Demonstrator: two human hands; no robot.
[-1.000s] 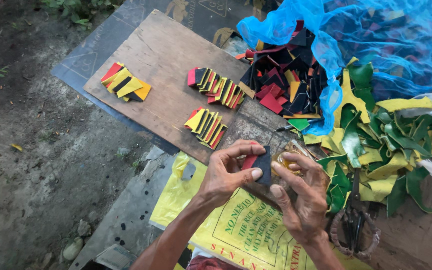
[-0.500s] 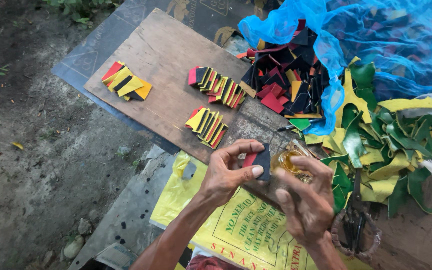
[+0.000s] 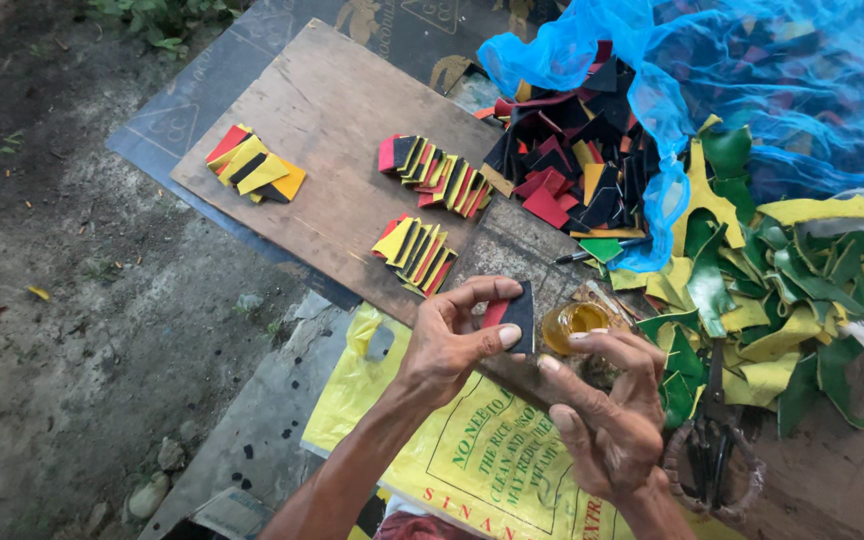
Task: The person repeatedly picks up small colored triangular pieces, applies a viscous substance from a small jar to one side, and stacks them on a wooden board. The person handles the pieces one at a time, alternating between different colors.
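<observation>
My left hand (image 3: pixel 452 340) pinches a small stack of black and red foam pieces (image 3: pixel 513 315) between thumb and fingers, held just above the wooden board (image 3: pixel 322 120). My right hand (image 3: pixel 607 420) hovers beside it with fingers spread, the fingertips just over a small jar of yellow glue (image 3: pixel 572 325). On the board lie three fanned stacks of red, yellow and black pieces, one at far left (image 3: pixel 252 165), one in the middle (image 3: pixel 437 170) and one nearer me (image 3: pixel 415 255).
A heap of black, red and yellow cut pieces (image 3: pixel 572 170) lies under blue netting (image 3: pixel 752 80). Green and yellow scraps (image 3: pixel 762 290) pile at right, with scissors (image 3: pixel 712 440) below them. A yellow printed bag (image 3: pixel 472 450) lies under my arms. Bare ground lies left.
My right hand has drawn back from the held pieces and now hangs over the glue jar. My left hand has kept its hold with little movement.
</observation>
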